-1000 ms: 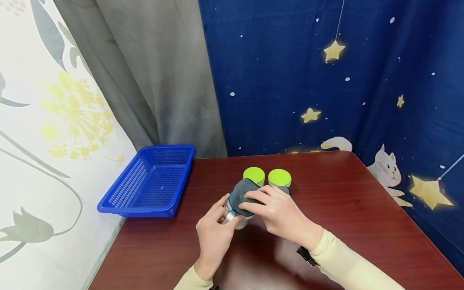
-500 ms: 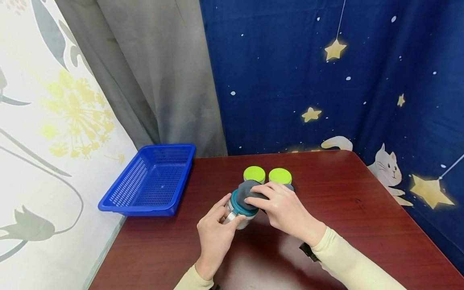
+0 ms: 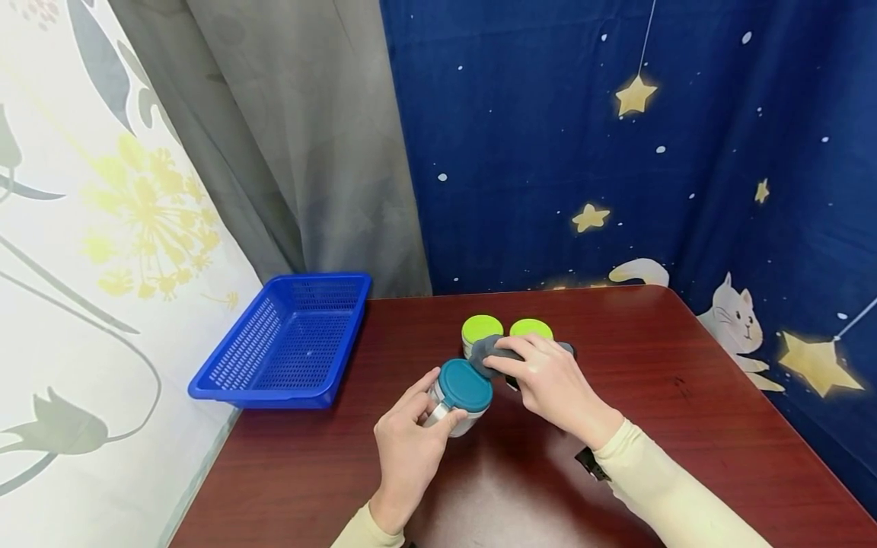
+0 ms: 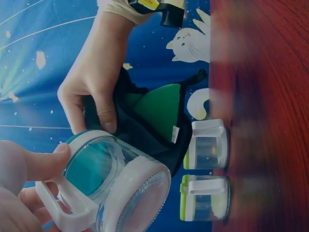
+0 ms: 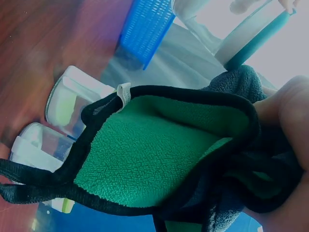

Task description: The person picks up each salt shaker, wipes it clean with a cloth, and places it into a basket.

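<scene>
My left hand [image 3: 411, 441] grips a clear glass jar [image 4: 137, 198] by its white handle [image 4: 72, 212]. The jar is tilted above the table, and its flat teal lid [image 3: 466, 386] faces up. A dark grey cleaning cloth [image 3: 485, 355] is bunched in my right hand [image 3: 551, 380], one fold of it right at the far right edge of the lid. In the right wrist view the cloth's green terry side [image 5: 140, 154], black-bound edge and small white tag show. Part of the cloth is hidden under the right palm.
Two similar jars with lime lids, one left [image 3: 482, 329] and one right [image 3: 531, 329], stand on the reddish-brown table [image 3: 685, 396] just beyond the cloth. A blue perforated basket [image 3: 274, 399] sits at the table's left edge. Curtains hang behind and left.
The cloth has slid off the teal lid to the right with my right hand, so the lid's top is now uncovered. My left hand and the jar have hardly moved.
</scene>
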### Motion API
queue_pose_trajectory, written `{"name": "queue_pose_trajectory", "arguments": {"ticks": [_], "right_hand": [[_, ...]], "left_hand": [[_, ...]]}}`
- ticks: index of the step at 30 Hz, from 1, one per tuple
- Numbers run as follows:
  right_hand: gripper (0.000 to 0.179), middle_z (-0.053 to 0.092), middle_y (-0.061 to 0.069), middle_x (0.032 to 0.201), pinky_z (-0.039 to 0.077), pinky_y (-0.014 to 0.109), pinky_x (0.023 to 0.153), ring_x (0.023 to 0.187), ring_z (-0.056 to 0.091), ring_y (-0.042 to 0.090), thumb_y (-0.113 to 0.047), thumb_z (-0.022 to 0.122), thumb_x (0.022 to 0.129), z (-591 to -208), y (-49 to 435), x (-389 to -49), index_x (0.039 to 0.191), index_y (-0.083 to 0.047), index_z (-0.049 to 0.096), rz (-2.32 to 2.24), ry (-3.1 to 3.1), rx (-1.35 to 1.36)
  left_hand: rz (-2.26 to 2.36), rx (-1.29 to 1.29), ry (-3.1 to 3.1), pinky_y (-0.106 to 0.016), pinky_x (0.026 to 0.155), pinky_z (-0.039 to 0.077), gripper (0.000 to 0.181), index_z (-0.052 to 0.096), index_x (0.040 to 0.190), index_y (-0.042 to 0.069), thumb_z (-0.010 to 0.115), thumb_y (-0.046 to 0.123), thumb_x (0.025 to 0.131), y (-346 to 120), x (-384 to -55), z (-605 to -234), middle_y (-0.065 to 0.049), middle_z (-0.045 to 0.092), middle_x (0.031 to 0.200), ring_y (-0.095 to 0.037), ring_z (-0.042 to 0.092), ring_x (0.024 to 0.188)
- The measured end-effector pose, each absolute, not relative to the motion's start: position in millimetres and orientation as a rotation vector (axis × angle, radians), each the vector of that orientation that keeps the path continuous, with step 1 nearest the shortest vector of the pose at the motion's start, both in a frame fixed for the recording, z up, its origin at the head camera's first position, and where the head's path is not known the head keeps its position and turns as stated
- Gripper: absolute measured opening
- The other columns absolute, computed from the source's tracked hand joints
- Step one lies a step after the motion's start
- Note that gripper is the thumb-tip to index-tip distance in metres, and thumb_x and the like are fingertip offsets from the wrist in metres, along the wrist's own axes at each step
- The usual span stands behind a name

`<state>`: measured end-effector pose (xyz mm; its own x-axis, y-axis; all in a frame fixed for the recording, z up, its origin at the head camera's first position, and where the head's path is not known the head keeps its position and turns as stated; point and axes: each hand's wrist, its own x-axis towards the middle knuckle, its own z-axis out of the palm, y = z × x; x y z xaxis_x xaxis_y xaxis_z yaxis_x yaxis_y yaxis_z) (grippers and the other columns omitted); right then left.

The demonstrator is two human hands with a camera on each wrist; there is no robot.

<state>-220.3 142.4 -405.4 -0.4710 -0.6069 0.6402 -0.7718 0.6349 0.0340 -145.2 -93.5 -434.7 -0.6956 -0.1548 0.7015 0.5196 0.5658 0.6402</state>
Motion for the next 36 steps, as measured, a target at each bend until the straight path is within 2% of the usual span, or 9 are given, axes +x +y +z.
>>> {"name": "queue_pose_trajectory", "arguments": {"ticks": [7, 14, 20, 24, 29, 36], "right_hand": [[0.046, 0.062, 0.002, 0.128, 0.052, 0.040, 0.089, 0.112, 0.056, 0.023, -0.002, 0.072, 0.085, -402, 137, -214, 0.124, -0.027, 0.072, 0.350, -2.219, 1.120], [0.046, 0.064, 0.000, 0.125, 0.052, 0.040, 0.091, 0.109, 0.058, 0.022, -0.001, 0.075, 0.083, -396, 121, -198, 0.122, -0.025, 0.073, 0.433, -2.109, 1.226], [0.051, 0.066, -0.001, 0.122, 0.052, 0.044, 0.091, 0.108, 0.060, 0.022, 0.002, 0.077, 0.075, -391, 112, -188, 0.118, -0.024, 0.074, 0.472, -2.012, 1.281], [0.053, 0.066, -0.001, 0.122, 0.052, 0.044, 0.092, 0.108, 0.060, 0.022, 0.001, 0.080, 0.073, -389, 112, -186, 0.119, -0.023, 0.074, 0.467, -2.020, 1.278], [0.052, 0.065, 0.000, 0.122, 0.052, 0.044, 0.092, 0.107, 0.060, 0.022, 0.001, 0.077, 0.074, -389, 113, -185, 0.120, -0.024, 0.073, 0.444, -2.049, 1.260], [0.051, 0.063, 0.001, 0.126, 0.052, 0.041, 0.092, 0.109, 0.058, 0.023, -0.002, 0.079, 0.079, -390, 121, -191, 0.124, -0.027, 0.072, 0.399, -2.166, 1.194]], "left_hand": [[-1.140, -0.309, -2.053, -0.017, 0.051, 0.043, 0.041, 0.056, 0.065, 0.021, 0.097, 0.025, 0.066, -91, -144, -434, 0.008, 0.069, 0.124, -0.006, 0.059, 0.070], [-1.128, -0.346, -2.050, -0.016, 0.051, 0.043, 0.040, 0.057, 0.065, 0.019, 0.097, 0.023, 0.066, -90, -146, -435, 0.005, 0.070, 0.123, -0.006, 0.059, 0.065], [-1.157, -0.333, -2.063, -0.017, 0.054, 0.048, 0.040, 0.058, 0.063, 0.021, 0.097, 0.015, 0.062, -89, -148, -437, 0.010, 0.070, 0.122, -0.006, 0.069, 0.079], [-1.174, -0.329, -2.064, -0.018, 0.056, 0.051, 0.039, 0.059, 0.063, 0.022, 0.096, 0.015, 0.063, -89, -148, -437, 0.010, 0.069, 0.122, -0.007, 0.070, 0.086], [-1.173, -0.331, -2.065, -0.019, 0.059, 0.052, 0.037, 0.060, 0.065, 0.021, 0.097, 0.017, 0.063, -88, -146, -438, 0.009, 0.070, 0.121, -0.009, 0.071, 0.093], [-1.175, -0.371, -2.025, -0.021, 0.059, 0.054, 0.037, 0.060, 0.065, 0.018, 0.096, 0.021, 0.066, -87, -144, -440, 0.002, 0.071, 0.120, -0.019, 0.072, 0.092]]}}
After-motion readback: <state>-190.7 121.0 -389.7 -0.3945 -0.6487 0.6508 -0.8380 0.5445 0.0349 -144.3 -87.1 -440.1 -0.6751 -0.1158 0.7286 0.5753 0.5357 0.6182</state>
